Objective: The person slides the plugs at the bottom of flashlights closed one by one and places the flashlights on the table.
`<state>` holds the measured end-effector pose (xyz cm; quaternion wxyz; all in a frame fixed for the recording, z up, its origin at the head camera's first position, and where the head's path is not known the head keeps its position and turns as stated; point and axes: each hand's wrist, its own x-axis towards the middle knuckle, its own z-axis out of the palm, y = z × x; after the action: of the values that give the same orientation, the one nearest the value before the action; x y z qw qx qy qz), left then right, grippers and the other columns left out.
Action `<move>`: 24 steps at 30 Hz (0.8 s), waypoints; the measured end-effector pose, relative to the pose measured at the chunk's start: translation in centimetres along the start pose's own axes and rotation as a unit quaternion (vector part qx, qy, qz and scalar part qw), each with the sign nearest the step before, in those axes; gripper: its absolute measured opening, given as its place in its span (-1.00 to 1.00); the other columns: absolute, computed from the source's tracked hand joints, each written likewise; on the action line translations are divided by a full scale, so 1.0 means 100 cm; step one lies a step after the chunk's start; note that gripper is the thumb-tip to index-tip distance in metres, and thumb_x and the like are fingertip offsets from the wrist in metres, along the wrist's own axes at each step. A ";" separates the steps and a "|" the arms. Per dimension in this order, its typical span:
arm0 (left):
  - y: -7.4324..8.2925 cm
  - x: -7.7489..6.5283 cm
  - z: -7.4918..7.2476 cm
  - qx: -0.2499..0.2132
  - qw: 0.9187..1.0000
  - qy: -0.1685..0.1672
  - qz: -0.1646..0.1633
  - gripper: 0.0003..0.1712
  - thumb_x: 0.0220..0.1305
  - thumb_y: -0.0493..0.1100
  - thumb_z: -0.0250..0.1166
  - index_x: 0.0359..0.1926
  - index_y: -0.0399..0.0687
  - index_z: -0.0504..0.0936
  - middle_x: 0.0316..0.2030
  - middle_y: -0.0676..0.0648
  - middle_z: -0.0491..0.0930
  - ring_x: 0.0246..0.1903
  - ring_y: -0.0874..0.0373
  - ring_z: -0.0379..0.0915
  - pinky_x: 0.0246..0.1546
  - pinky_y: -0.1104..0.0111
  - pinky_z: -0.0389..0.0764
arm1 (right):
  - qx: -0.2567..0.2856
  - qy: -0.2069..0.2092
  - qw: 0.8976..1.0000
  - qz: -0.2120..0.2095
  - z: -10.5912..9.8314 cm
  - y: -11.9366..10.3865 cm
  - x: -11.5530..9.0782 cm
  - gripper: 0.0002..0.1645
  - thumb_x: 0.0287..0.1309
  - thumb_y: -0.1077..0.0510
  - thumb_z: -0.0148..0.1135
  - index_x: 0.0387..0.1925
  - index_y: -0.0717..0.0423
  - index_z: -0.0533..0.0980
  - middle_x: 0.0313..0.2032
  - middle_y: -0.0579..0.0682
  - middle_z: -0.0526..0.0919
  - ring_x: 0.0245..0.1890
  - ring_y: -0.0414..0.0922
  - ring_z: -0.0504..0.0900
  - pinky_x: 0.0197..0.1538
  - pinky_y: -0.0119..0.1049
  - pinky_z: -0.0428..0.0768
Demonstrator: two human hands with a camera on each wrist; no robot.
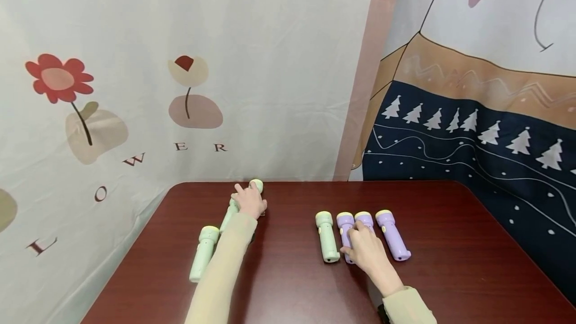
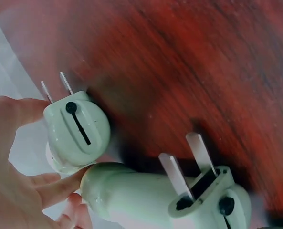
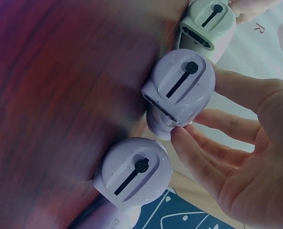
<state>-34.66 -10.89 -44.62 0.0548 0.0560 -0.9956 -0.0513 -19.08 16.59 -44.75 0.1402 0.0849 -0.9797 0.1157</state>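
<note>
My left hand (image 1: 252, 201) reaches to the far left part of the table, with thumb and fingers on either side of a pale green flashlight (image 2: 79, 131). Two metal prongs stick out of that flashlight's tail. A second green flashlight (image 2: 131, 195), also with its prongs out, lies right beside those fingers. Nearer stands out a third green flashlight (image 1: 204, 254). My right hand (image 1: 368, 250) holds a purple flashlight (image 3: 182, 88) near its tail, thumb on one side and fingers on the other. This tail shows no raised prongs. Another purple flashlight (image 1: 364, 219) is partly hidden behind the hand.
Left of the right hand lies one green flashlight (image 1: 327, 238); to its right is a purple flashlight (image 1: 393, 236). All rest on a dark red-brown table (image 1: 288, 274). A printed cloth (image 1: 279, 74) hangs behind the table's far edge.
</note>
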 end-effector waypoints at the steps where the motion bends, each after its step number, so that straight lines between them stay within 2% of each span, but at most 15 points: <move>1: 0.000 0.001 0.001 0.001 1.000 -0.003 -0.003 -0.22 0.13 0.07 0.29 0.22 -0.33 0.29 -0.04 -0.36 0.59 0.25 -0.34 0.11 0.08 -0.15 0.33 | 0.000 0.000 1.000 0.000 0.000 0.000 0.000 -0.60 -0.27 0.06 0.56 -0.42 0.21 0.58 -0.33 0.13 0.52 -0.45 -0.03 0.48 -0.47 -0.13 0.54; 4: -0.002 0.002 0.003 0.005 1.000 -0.001 -0.009 -0.24 0.14 0.06 0.29 0.22 -0.32 0.29 -0.03 -0.33 0.60 0.26 -0.33 0.11 0.10 -0.15 0.31 | 0.001 0.000 1.000 -0.001 0.000 -0.002 0.000 -0.59 -0.27 0.05 0.56 -0.41 0.21 0.58 -0.32 0.13 0.52 -0.44 -0.02 0.48 -0.46 -0.12 0.54; 12: -0.008 0.005 0.009 -0.007 0.999 0.038 -0.013 -0.41 0.11 -0.10 0.28 0.11 -0.31 0.36 -0.12 -0.34 0.64 0.20 -0.30 0.16 0.06 -0.12 0.31 | 0.003 -0.001 1.000 0.000 0.000 -0.004 0.000 -0.61 -0.24 0.06 0.55 -0.41 0.20 0.57 -0.31 0.12 0.53 -0.45 -0.04 0.48 -0.48 -0.15 0.52; 19: -0.007 0.003 0.008 -0.016 0.999 0.046 -0.008 -0.33 0.09 -0.07 0.32 0.17 -0.31 0.36 -0.09 -0.35 0.63 0.24 -0.33 0.16 0.09 -0.11 0.31 | 0.004 0.000 1.000 0.006 -0.002 -0.004 -0.001 -0.63 -0.19 0.07 0.52 -0.38 0.20 0.57 -0.31 0.12 0.54 -0.44 -0.04 0.50 -0.48 -0.15 0.53; 24: -0.006 0.002 0.007 -0.040 0.996 0.076 0.006 -0.33 0.09 -0.08 0.34 0.16 -0.33 0.38 -0.13 -0.38 0.63 0.21 -0.36 0.17 0.08 -0.10 0.30 | 0.003 0.011 1.000 0.009 -0.003 -0.004 0.000 -0.62 -0.16 0.08 0.50 -0.32 0.21 0.57 -0.30 0.13 0.54 -0.43 0.00 0.54 -0.49 -0.13 0.54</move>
<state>-34.82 -11.45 -45.37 0.1329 0.0519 -0.9860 -0.0864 -18.88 16.28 -44.37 0.1494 0.0750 -0.9785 0.1210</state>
